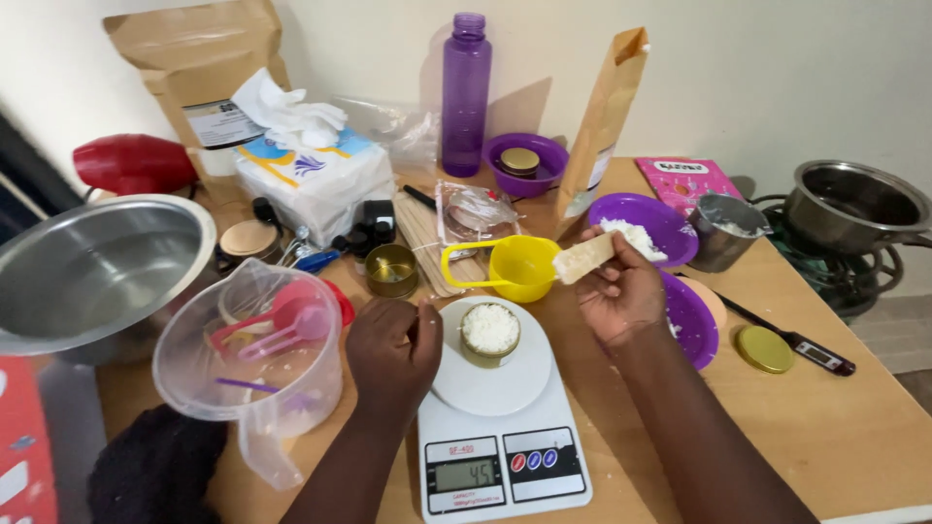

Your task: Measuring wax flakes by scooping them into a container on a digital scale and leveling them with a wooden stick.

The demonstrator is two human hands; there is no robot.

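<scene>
A white kitchen scale (500, 451) stands at the table's front edge. On its round platform sits a small gold tin (490, 333) filled with white flakes. My right hand (621, 291) holds a pale cream wax block (582, 258) above the table, just right of the tin. My left hand (395, 351) hovers at the scale's left side with its fingers curled together, pinching something too small to make out. Behind the tin rests a yellow measuring cup (519, 267) with its long handle pointing left.
A clear jug (252, 364) with pink spoons and a steel bowl (97, 272) are left. Purple plates (646, 223) with white flakes, a metal cup (726, 231), a thermometer (796, 342), a gold lid (764, 348) and a pot (854, 204) are right. Bottle (466, 92), bags, tissues behind.
</scene>
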